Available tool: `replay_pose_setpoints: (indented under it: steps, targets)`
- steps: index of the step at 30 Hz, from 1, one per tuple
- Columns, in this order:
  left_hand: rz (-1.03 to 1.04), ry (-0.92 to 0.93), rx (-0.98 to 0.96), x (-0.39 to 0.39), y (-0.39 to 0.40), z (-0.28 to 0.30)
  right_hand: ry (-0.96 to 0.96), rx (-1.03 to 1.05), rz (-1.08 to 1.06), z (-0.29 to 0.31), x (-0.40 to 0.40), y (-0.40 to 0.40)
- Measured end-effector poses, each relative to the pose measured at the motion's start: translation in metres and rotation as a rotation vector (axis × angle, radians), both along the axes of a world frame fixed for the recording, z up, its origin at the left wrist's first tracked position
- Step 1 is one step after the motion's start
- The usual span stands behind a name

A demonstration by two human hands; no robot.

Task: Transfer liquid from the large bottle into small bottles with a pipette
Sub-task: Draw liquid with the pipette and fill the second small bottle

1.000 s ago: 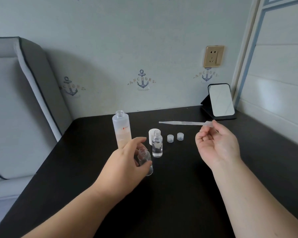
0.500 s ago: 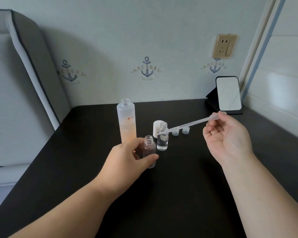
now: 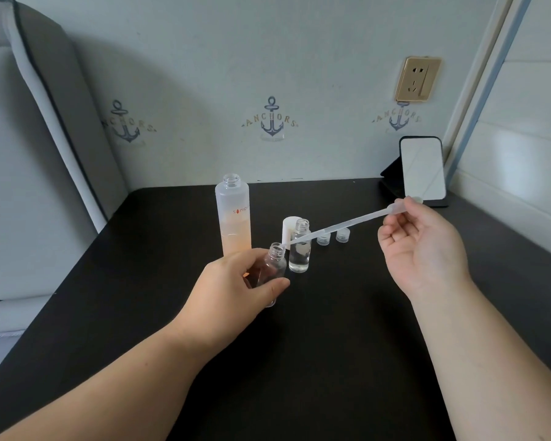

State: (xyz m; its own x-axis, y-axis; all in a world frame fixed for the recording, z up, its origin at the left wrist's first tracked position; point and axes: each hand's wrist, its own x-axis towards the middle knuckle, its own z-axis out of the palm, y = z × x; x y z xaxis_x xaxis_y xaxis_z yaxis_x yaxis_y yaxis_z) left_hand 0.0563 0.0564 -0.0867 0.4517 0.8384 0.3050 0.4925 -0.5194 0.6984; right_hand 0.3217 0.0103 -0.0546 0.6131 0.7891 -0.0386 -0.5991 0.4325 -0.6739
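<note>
My left hand (image 3: 236, 289) grips a small clear bottle (image 3: 272, 268), tilted, on the black table (image 3: 315, 361). My right hand (image 3: 423, 249) pinches the bulb of a translucent pipette (image 3: 347, 224); its tip rests at the small bottle's open mouth. Behind stands the tall frosted large bottle (image 3: 233, 214), uncapped, about half full of pale orange liquid. A second small bottle (image 3: 299, 248), open and partly filled with clear liquid, stands just right of the held one.
A white cap (image 3: 288, 227) sits behind the second small bottle, and two small clear caps (image 3: 333, 237) lie to its right. A mirror on a black stand (image 3: 422, 168) is at the back right by the wall. A grey cushion (image 3: 29, 138) borders the table's left.
The pipette has swung down and left, from level above the caps until its tip meets the held bottle's mouth. The left hand has tilted that bottle.
</note>
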Motion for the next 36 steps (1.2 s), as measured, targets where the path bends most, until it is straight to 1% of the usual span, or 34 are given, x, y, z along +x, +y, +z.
replay_pose_setpoints:
  steps: [5, 8, 14, 18, 36]
  targets:
    - [-0.040, -0.004, 0.019, 0.0011, 0.0000, -0.0007, -0.076, 0.022, -0.002, 0.0035, -0.0008, -0.0016]
    - [-0.081, -0.001, 0.016, 0.0015, -0.0011, 0.0011, -0.123, 0.070, 0.009, 0.0058, 0.0001, -0.0031]
    - [-0.159, 0.061, 0.041, 0.0014, -0.0016, 0.0034, -0.189, 0.143, -0.010, 0.0068, 0.0022, -0.0028]
    - [-0.182, 0.062, 0.046, 0.0014, -0.0010, 0.0036, -0.226, 0.154, -0.028, 0.0072, 0.0042, -0.0036]
    - [-0.174, 0.038, 0.075, 0.0021, -0.0037, 0.0045, -0.260, 0.149, -0.054, 0.0061, 0.0064, -0.0059]
